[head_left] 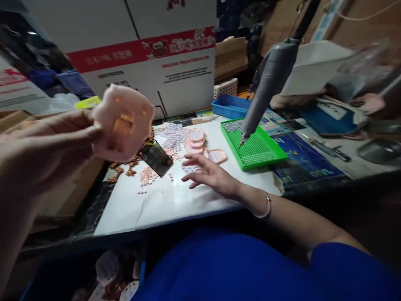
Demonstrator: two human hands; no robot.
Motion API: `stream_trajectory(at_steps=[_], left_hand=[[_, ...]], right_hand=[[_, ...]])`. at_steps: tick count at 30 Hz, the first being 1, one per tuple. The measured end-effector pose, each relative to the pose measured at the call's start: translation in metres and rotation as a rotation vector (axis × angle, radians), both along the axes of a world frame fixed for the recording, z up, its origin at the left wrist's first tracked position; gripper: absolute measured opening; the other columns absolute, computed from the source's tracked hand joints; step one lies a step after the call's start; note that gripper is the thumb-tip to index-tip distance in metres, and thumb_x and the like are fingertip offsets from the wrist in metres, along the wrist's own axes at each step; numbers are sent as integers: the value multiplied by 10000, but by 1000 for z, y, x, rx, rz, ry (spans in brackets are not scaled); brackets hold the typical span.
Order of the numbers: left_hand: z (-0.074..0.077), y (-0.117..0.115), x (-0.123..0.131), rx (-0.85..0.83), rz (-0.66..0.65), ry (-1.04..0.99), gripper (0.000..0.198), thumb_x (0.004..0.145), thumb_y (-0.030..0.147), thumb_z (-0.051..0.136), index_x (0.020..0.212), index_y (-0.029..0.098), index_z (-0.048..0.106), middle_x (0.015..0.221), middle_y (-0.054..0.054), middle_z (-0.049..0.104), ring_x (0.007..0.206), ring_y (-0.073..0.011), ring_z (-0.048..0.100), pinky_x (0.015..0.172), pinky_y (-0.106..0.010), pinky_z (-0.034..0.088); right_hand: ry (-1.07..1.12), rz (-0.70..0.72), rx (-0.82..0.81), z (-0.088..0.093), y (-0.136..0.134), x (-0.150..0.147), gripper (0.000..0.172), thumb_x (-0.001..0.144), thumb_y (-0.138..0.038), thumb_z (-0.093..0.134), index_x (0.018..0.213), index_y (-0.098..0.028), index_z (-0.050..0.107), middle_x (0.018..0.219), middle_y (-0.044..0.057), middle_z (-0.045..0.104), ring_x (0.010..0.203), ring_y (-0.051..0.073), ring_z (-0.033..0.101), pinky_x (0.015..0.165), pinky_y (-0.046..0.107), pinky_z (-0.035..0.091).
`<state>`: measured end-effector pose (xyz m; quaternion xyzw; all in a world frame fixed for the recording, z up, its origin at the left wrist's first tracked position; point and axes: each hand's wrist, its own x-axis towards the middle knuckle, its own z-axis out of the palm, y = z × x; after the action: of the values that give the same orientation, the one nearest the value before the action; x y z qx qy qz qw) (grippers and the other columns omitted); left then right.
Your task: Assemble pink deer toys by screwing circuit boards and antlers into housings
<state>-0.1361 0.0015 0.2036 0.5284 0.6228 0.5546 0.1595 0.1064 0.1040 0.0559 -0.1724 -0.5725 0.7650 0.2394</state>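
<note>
My left hand (46, 146) is raised close to the camera, blurred, its fingers closed on a pink plastic piece (123, 122) with small orange marks. My right hand (210, 173) hovers low over the white work surface (175, 196), fingers spread and holding nothing, a thin bangle on its wrist. Just beyond its fingertips lie a stack of pink plastic pieces (196, 140), one single pink piece (217, 156) and scattered tiny pink parts (147, 175). A small dark tile (156, 158) lies near the brown bits on the left.
A grey electric screwdriver (269, 83) hangs over a green tray (254, 143). A blue tray (230, 106) stands behind it. Large cardboard boxes (156, 58) line the back. Tools and papers clutter the right side. A bin with pink pieces (109, 271) sits below the table edge.
</note>
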Motion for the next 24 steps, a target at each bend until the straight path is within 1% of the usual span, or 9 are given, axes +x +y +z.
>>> stream_trajectory(at_steps=[1,3,5,8,11,15,18,21,24], left_hand=[[-12,2,10,-78,-59,-71,581,417,601,954,616,138,665,608,-94,657,518,-212,622,436,-332,495],[-33,7,23,-210,-164,-169,566,446,638,933,638,174,672,613,-81,650,516,-193,597,431,-315,466],[-49,12,30,-247,-236,-202,514,512,630,914,662,201,673,636,-70,642,541,-184,582,455,-321,469],[-64,15,35,-266,-301,-203,451,613,612,873,699,220,669,658,-54,621,591,-183,580,505,-329,493],[-72,14,40,-261,-333,-186,449,633,621,861,711,227,661,639,-37,616,583,-174,586,509,-315,509],[-81,12,45,-267,-346,-113,460,650,637,844,706,223,651,640,-17,597,594,-161,605,536,-303,554],[-91,13,47,-272,-340,-71,440,678,611,831,731,222,633,642,0,561,609,-163,607,557,-308,567],[-101,11,48,-262,-355,9,326,775,509,772,783,228,609,658,8,557,602,-159,597,548,-294,547],[-106,8,51,-161,-378,229,192,869,413,665,842,238,591,653,26,575,559,-144,584,500,-252,500]], right_hand=[[15,20,-81,-1,2,0,568,787,-270,780,1302,-234,544,1301,82,590,883,131,731,720,257,601],[39,56,-199,-4,4,2,534,747,-277,829,1216,-205,584,1158,46,633,850,129,730,737,261,594],[48,70,-265,-8,7,6,458,687,-245,876,1068,-160,637,969,12,671,810,112,710,752,243,576],[24,40,-310,-16,9,13,386,647,-207,896,952,-137,671,876,4,700,773,93,676,737,223,548],[-13,-2,-284,-22,12,21,311,687,-209,855,937,-147,682,818,-16,698,684,80,643,662,213,518],[-39,-100,-95,-22,19,32,187,736,-160,760,908,-141,687,770,-30,687,610,60,583,595,194,472],[-80,-182,94,-20,23,37,119,749,-121,708,866,-135,687,789,-23,689,666,65,589,658,205,485],[-162,-274,323,-21,24,39,33,758,-125,688,787,-130,674,788,-8,679,734,82,599,749,233,498],[-207,-324,512,-24,23,41,38,788,-164,662,764,-136,653,795,7,670,736,93,590,732,236,492]])
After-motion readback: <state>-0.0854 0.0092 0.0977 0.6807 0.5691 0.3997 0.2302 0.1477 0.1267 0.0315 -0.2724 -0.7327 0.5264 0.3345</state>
